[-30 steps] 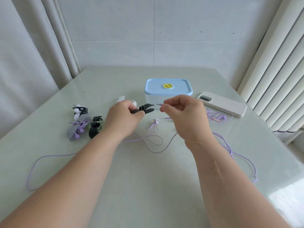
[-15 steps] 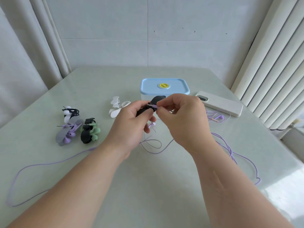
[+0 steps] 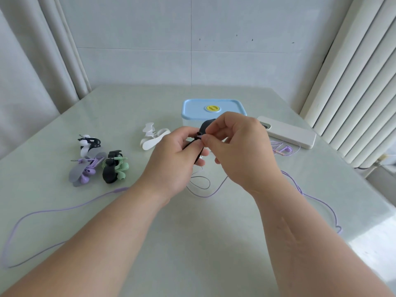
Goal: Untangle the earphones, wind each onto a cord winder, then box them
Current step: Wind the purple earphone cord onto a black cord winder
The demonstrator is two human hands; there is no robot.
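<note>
On my far left the loose purple earphone cord (image 3: 120, 189) trails across the counter (image 3: 214, 243) in a long loop. Beyond it I see three finished bundles close together: white earphones on a black winder (image 3: 89, 143), a purple set on a grey winder (image 3: 85, 170), and a green set on a black winder (image 3: 114, 168). An empty white winder (image 3: 153, 137) lies just left of my hands.

My left hand (image 3: 173, 161) is curled around a dark winder (image 3: 206, 126), raised above the counter. My right hand (image 3: 240, 151) meets it, thumb and forefinger pinching the purple cord's end against the winder. The cord drops from there into small loops under my wrists.

The blue-lidded box (image 3: 214, 108) sits closed behind my hands. To its right lies a white phone (image 3: 287, 133), with the purple earbuds (image 3: 282, 150) just in front of it and more cord running down the right side.
</note>
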